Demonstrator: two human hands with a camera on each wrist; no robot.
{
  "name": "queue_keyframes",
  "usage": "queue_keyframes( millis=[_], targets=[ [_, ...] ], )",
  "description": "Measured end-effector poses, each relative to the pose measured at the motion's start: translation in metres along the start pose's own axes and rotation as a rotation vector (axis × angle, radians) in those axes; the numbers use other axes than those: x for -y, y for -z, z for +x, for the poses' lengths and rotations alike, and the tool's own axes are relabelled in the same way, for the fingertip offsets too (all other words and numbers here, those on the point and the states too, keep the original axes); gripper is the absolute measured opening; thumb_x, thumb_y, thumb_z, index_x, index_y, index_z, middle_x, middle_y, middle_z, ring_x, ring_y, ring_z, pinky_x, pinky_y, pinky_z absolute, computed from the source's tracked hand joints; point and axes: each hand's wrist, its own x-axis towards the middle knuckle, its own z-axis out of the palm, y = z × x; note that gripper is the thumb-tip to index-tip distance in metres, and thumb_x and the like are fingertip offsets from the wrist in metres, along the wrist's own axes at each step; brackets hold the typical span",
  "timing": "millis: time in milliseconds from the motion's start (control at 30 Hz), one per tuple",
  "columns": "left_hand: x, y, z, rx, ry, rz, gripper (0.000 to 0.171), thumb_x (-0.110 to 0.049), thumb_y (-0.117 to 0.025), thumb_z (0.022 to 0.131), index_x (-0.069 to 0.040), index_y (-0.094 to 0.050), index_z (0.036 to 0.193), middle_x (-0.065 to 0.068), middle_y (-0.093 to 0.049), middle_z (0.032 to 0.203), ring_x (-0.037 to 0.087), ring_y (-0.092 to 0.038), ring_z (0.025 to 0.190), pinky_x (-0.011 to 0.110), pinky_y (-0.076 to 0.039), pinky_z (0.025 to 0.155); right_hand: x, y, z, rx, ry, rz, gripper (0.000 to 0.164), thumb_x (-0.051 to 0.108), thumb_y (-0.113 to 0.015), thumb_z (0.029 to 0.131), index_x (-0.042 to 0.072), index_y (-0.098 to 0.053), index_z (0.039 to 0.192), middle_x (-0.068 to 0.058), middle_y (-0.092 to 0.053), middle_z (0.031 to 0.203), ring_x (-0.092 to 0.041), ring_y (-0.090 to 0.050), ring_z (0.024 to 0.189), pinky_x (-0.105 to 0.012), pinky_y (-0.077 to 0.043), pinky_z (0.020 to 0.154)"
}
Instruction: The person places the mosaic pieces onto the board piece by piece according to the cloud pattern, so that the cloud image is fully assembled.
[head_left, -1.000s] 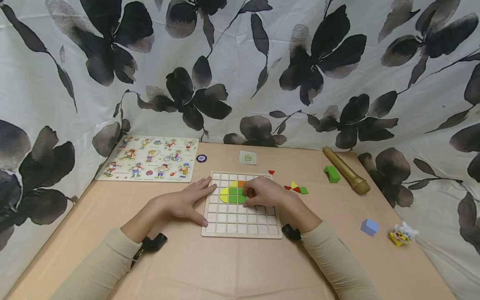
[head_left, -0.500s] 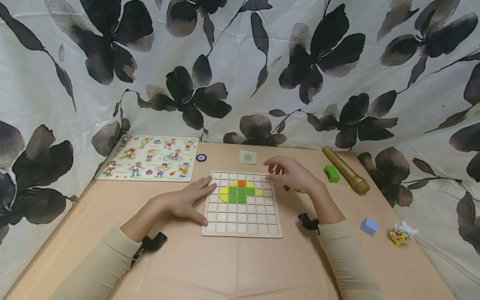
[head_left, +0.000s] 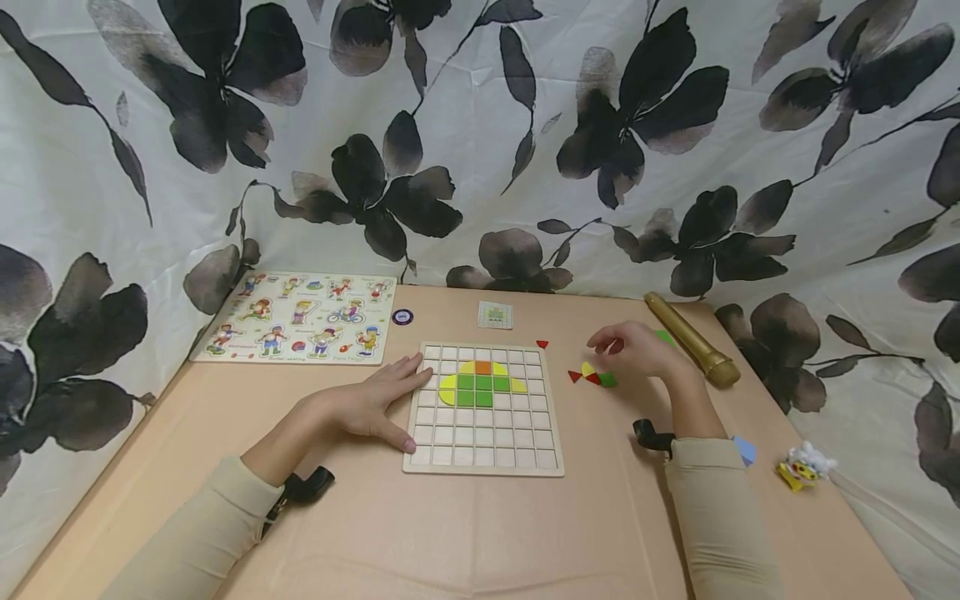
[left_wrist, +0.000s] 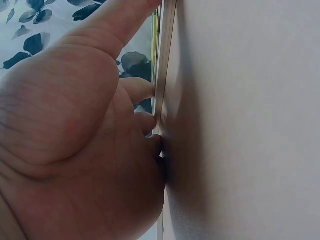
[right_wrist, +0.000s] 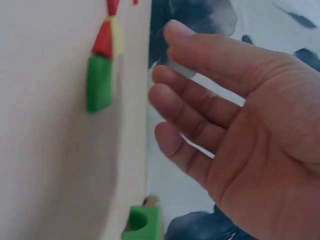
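A wooden grid board (head_left: 483, 454) lies flat in front of me, holding green squares (head_left: 474, 392), an orange square (head_left: 483, 367) and yellow rounded pieces (head_left: 447, 390). My left hand (head_left: 367, 404) rests along its left edge, fingers spread on the rim; the left wrist view shows the palm (left_wrist: 60, 110) beside that edge. To the board's right, my right hand (head_left: 637, 350) hovers with loosely bent fingers holding nothing. Close by its fingertips lie red triangles (head_left: 593, 378), a yellow piece (head_left: 587, 367) and a green piece (right_wrist: 99, 84). Another red triangle (head_left: 542, 343) sits by the board's top right corner.
A small pattern card (head_left: 496, 315) lies behind the board, with a round dark token (head_left: 402, 317) and a picture board (head_left: 300, 321) to the left. On the right are a green arch block (right_wrist: 145, 222), gold tube (head_left: 693, 342), blue block (head_left: 745, 451) and small toy figure (head_left: 805, 467).
My right hand has left the board, where a yellow piece now shows at the right of the green squares, and moved right past the loose pieces. The left hand stays put.
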Motion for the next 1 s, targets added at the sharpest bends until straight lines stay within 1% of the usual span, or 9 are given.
queue_keyframes(
  millis=[67,133,233,367,567,667,767,900,1000],
  targets=[
    [0.000,0.000,0.000,0.000,0.001,0.003,0.118,-0.055,-0.085,0.080,-0.011,-0.019,0.167,0.016,0.006,0.176,0.044,0.008,0.161,0.066,-0.003,0.127,-0.007,-0.001,0.000,0.048,-0.024,0.011,0.024,0.011,-0.079,0.091,0.003,-0.076,0.114,-0.008,-0.076,0.101,-0.022,-0.064,0.093,-0.034,-0.054,0.083],
    [0.000,0.000,0.000,0.001,0.003,0.004,0.118,-0.056,-0.085,0.080,-0.012,-0.019,0.168,0.015,0.006,0.176,0.044,0.008,0.161,0.066,-0.003,0.127,-0.012,-0.002,0.001,0.091,-0.025,0.030,0.022,0.010,-0.081,0.089,0.002,-0.076,0.110,-0.008,-0.075,0.098,-0.022,-0.064,0.092,-0.033,-0.054,0.082],
    [0.000,-0.001,0.001,0.000,0.009,0.004,0.118,-0.056,-0.085,0.080,-0.013,-0.019,0.168,0.015,0.006,0.176,0.043,0.008,0.161,0.066,-0.003,0.127,-0.019,-0.006,0.004,0.122,-0.044,0.039,0.023,0.010,-0.083,0.088,0.003,-0.076,0.109,-0.007,-0.074,0.097,-0.021,-0.062,0.090,-0.029,-0.054,0.079],
    [0.000,-0.001,0.001,-0.001,0.014,0.002,0.118,-0.057,-0.085,0.079,-0.014,-0.019,0.168,0.014,0.007,0.176,0.043,0.008,0.161,0.066,-0.003,0.128,-0.020,-0.013,0.008,0.117,-0.061,0.027,0.026,0.013,-0.085,0.086,0.005,-0.076,0.109,-0.005,-0.070,0.093,-0.020,-0.059,0.087,-0.026,-0.052,0.074],
    [0.001,-0.001,0.001,0.000,0.015,-0.006,0.118,-0.056,-0.085,0.079,-0.014,-0.019,0.168,0.014,0.007,0.176,0.043,0.009,0.161,0.066,-0.002,0.127,-0.018,-0.019,0.013,0.099,-0.052,0.033,0.019,0.012,-0.083,0.088,0.006,-0.075,0.103,-0.003,-0.065,0.083,-0.019,-0.056,0.078,-0.027,-0.046,0.065],
    [0.001,-0.001,0.002,0.002,0.014,-0.003,0.118,-0.056,-0.085,0.079,-0.014,-0.019,0.168,0.014,0.007,0.176,0.042,0.009,0.161,0.065,-0.002,0.128,-0.019,-0.020,0.013,0.101,-0.034,0.037,0.018,0.012,-0.082,0.089,0.005,-0.075,0.103,-0.004,-0.064,0.082,-0.018,-0.055,0.075,-0.026,-0.045,0.063],
    [0.001,-0.001,0.002,0.004,0.012,0.004,0.118,-0.057,-0.085,0.080,-0.013,-0.018,0.168,0.014,0.007,0.176,0.042,0.009,0.161,0.065,-0.002,0.128,-0.019,-0.017,0.011,0.105,-0.035,0.033,0.021,0.012,-0.083,0.087,0.003,-0.074,0.104,-0.005,-0.065,0.085,-0.018,-0.056,0.079,-0.027,-0.048,0.067],
    [0.002,-0.001,0.003,0.008,0.013,0.012,0.118,-0.057,-0.084,0.080,-0.013,-0.018,0.168,0.014,0.008,0.176,0.042,0.009,0.161,0.065,-0.002,0.128,-0.021,-0.011,0.005,0.124,-0.053,0.021,0.027,0.008,-0.087,0.082,0.003,-0.073,0.105,-0.008,-0.069,0.093,-0.020,-0.059,0.087,-0.028,-0.051,0.077],
    [0.001,-0.001,0.003,0.010,0.018,0.013,0.119,-0.058,-0.084,0.080,-0.014,-0.018,0.168,0.013,0.008,0.176,0.041,0.009,0.162,0.065,-0.002,0.128,-0.024,-0.007,0.001,0.152,-0.035,0.016,0.026,0.004,-0.087,0.080,0.002,-0.073,0.102,-0.010,-0.070,0.095,-0.020,-0.059,0.087,-0.029,-0.051,0.079]
  ],
)
